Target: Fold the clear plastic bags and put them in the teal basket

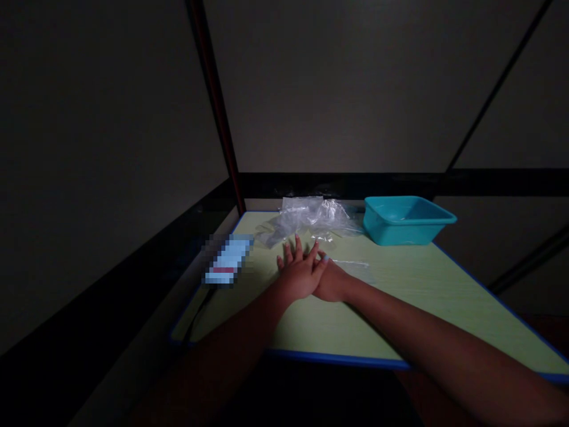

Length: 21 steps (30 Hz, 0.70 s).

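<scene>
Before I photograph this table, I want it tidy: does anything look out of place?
The clear plastic lies crumpled in a heap toward the far side of the table, untidy beside the upright teal basin. I see nothing spilled or damaged.

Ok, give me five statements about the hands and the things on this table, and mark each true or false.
1. The left hand lies over the right hand. True.
2. The teal basin is left of both hands. False: the teal basin stands to their right.
3. Crumpled clear plastic lies beyond the hands. True.
4. The table has red edging. False: the table has blue edging.
5. A bright, pixelated object is left of the hands. True.
</scene>
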Each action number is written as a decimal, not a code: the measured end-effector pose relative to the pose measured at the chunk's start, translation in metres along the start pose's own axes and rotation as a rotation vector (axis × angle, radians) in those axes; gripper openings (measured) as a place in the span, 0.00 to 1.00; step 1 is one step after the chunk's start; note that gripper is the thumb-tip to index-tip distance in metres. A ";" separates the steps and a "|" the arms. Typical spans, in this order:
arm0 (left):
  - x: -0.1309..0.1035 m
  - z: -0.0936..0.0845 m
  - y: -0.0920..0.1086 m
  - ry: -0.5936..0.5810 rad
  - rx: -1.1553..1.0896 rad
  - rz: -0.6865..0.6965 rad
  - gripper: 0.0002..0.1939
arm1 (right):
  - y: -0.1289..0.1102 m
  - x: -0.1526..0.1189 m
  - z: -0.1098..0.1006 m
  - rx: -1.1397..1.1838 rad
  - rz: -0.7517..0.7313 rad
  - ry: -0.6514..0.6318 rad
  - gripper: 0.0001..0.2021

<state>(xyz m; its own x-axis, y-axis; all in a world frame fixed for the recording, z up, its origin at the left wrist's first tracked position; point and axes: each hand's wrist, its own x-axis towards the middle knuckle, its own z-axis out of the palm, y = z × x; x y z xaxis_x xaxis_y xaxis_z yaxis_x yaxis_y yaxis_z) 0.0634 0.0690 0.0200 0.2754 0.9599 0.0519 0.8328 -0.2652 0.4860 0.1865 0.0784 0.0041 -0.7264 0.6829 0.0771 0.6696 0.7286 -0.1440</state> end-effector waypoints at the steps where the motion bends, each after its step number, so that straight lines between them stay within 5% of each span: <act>1: 0.000 0.000 -0.001 0.006 0.006 -0.025 0.32 | -0.001 0.000 -0.002 0.006 0.008 -0.009 0.32; 7: 0.000 -0.003 -0.006 0.077 0.048 -0.084 0.33 | -0.006 -0.001 -0.007 0.029 0.048 -0.010 0.30; 14: 0.012 0.001 -0.016 0.162 -0.069 0.295 0.28 | -0.005 -0.005 -0.010 0.060 0.017 0.023 0.29; 21: 0.023 -0.009 -0.032 0.330 -0.172 0.198 0.30 | 0.012 -0.020 -0.028 0.083 0.224 -0.042 0.33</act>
<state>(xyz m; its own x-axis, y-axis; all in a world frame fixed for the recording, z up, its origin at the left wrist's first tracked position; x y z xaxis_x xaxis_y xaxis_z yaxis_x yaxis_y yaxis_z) 0.0388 0.1008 0.0134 0.2301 0.8771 0.4217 0.6793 -0.4551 0.5758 0.2133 0.0756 0.0280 -0.5683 0.8228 -0.0062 0.8010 0.5514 -0.2333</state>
